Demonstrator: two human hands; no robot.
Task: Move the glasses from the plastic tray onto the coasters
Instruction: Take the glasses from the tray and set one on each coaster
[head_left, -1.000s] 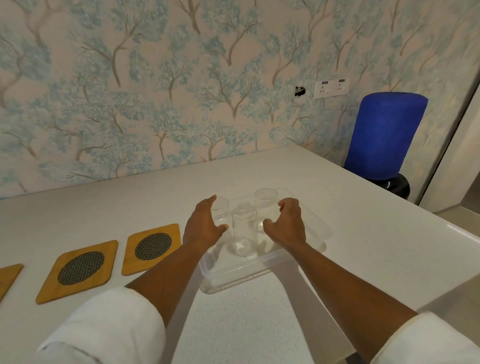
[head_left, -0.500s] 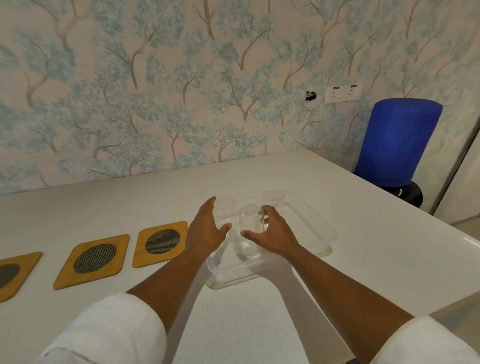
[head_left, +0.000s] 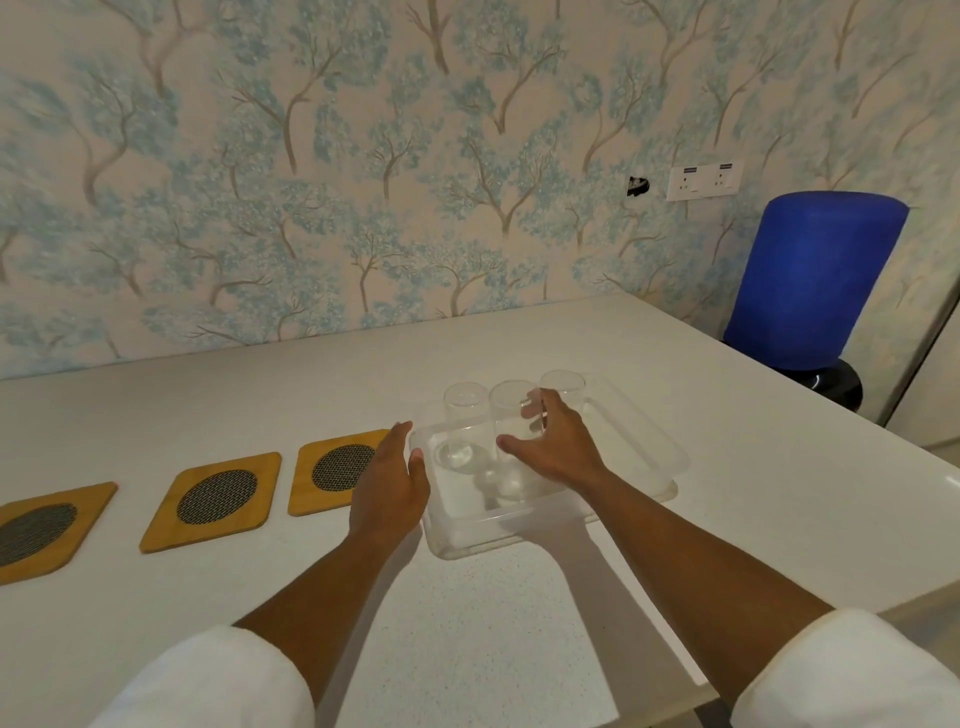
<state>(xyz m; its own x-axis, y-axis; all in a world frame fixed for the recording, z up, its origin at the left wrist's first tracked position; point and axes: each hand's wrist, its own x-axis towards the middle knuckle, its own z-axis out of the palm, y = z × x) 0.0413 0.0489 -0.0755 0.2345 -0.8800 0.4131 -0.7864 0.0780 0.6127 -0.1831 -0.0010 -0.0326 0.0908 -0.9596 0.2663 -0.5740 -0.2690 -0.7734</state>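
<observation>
A clear plastic tray (head_left: 649, 467) lies on the white table and holds three upright clear glasses: a left glass (head_left: 464, 415), a middle glass (head_left: 511, 415) and a right glass (head_left: 563, 382). My right hand (head_left: 558, 449) wraps the middle glass, thumb across its front and fingers behind its right side; the glass stands in the tray. My left hand (head_left: 389, 488) is open and flat just outside the tray's left wall, holding nothing. Three wooden coasters with dark mesh centres lie in a row to the left: the nearest coaster (head_left: 327, 470) partly under my left hand, a second coaster (head_left: 215, 499) and a third coaster (head_left: 36, 530).
The wallpapered wall (head_left: 363, 208) runs along the table's far side, with a wall socket (head_left: 704, 179) on it. A blue covered cylinder (head_left: 815, 280) on a black base stands beyond the table's right edge. The table's right edge (head_left: 883, 457) runs close to the tray.
My left hand has drawn back from the glasses to the outside of the tray's left wall. My right hand has closed in around the middle glass. The view has shifted to the left.
</observation>
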